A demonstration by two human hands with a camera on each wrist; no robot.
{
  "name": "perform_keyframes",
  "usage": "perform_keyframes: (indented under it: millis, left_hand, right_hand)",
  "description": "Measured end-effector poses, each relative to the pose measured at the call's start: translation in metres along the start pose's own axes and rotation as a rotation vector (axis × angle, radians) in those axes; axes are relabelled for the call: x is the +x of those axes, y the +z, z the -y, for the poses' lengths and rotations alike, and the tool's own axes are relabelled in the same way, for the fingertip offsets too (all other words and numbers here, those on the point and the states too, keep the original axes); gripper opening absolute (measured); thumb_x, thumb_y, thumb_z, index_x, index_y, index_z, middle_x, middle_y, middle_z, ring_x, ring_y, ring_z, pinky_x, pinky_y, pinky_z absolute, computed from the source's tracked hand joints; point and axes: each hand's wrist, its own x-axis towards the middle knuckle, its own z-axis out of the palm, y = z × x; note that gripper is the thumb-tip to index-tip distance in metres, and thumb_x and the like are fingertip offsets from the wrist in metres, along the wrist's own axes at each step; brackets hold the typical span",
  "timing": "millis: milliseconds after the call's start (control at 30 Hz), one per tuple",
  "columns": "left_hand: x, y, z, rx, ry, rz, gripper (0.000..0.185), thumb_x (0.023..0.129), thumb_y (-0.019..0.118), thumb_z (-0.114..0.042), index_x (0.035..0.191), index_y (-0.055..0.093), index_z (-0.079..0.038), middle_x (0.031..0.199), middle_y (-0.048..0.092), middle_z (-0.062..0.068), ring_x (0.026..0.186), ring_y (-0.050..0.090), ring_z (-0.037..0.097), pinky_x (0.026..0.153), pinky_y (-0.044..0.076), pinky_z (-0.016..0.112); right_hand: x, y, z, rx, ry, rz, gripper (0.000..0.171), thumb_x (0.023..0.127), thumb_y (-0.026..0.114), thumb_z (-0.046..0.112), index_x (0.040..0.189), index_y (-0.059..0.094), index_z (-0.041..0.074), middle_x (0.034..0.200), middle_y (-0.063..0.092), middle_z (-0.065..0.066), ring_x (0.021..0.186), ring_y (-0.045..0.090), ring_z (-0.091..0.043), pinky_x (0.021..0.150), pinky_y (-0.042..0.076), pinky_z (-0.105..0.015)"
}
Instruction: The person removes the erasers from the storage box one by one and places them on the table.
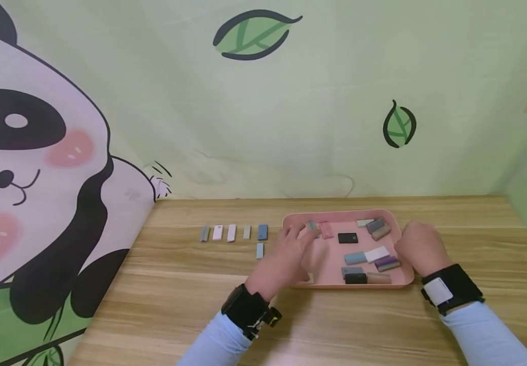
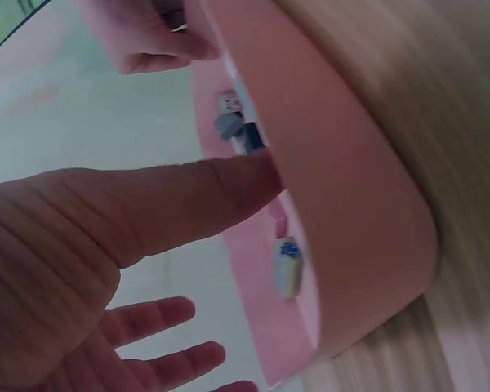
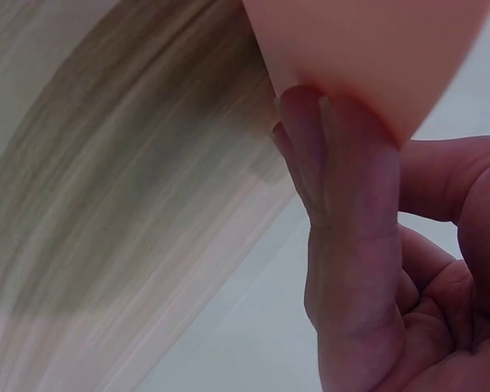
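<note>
Pink tray [image 1: 323, 286] sits near the table's [image 1: 167, 284] back edge — the right hand [image 1: 421, 249] pinches its right edge, likely to steady it, while the left hand [image 1: 286, 256] hangs spread over its left edge, seemingly empty; loose blocks [image 1: 348, 238] lie inside, and a row of blocks [image 1: 231, 233] — spaced, perhaps for easy viewing — lies beyond its left edge

ok so from where I'm standing: one pink tray [image 1: 329, 267], one left hand [image 1: 284, 259], one right hand [image 1: 423, 249], two black wrist straps [image 1: 462, 286], two pale blue sleeves [image 1: 488, 328]. Six small blocks [image 1: 262, 232] on one wooden table [image 1: 153, 310], roughly a dozen more in the tray, can't nail that exactly. Backdrop's got one panda [image 1: 57, 188], plus two green leaves [image 1: 247, 36] up high.
</note>
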Motion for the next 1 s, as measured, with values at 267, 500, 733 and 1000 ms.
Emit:
perform_keyframes:
  millis: [267,500,733,1000]
  left_hand:
    - [0.003,0.012,0.001,0.052,0.042,0.018,0.094,0.060,0.087,-0.037,0.138,0.038,-0.023,0.135,0.045,0.006,0.125,0.040,0.025,0.097,0.046,0.037]
    - [0.004,0.017,0.001,0.126,0.061,-0.005,0.083,0.065,0.084,-0.037,0.136,0.042,-0.024,0.123,0.052,0.001,0.115,0.047,0.022,0.100,0.044,0.038]
    - [0.008,0.019,-0.002,0.089,0.111,0.073,0.055,0.070,0.080,-0.019,0.121,0.060,-0.022,0.114,0.061,-0.002,0.101,0.055,0.017,0.086,0.049,0.028]
    - [0.012,0.017,-0.001,-0.173,0.076,0.224,0.030,0.077,0.073,-0.008,0.106,0.070,-0.015,0.100,0.069,-0.003,0.079,0.057,0.006,0.076,0.049,0.018]
  right_hand:
    - [0.001,0.000,0.001,0.005,0.015,0.011,0.022,0.082,0.050,0.007,0.063,0.060,0.001,0.055,0.044,-0.005,0.053,0.049,-0.021,0.047,0.033,-0.028]
    - [0.001,-0.001,0.003,0.010,0.026,0.014,0.022,0.082,0.050,0.007,0.064,0.060,0.001,0.055,0.045,-0.005,0.053,0.049,-0.021,0.047,0.034,-0.028]
    - [0.000,-0.003,0.003,0.029,0.020,0.014,0.020,0.081,0.050,0.007,0.065,0.059,0.000,0.054,0.043,-0.005,0.051,0.049,-0.021,0.045,0.033,-0.027]
    - [0.001,-0.001,0.001,0.032,0.026,0.019,0.020,0.081,0.050,0.007,0.066,0.059,0.000,0.054,0.043,-0.004,0.051,0.049,-0.021,0.045,0.034,-0.027]
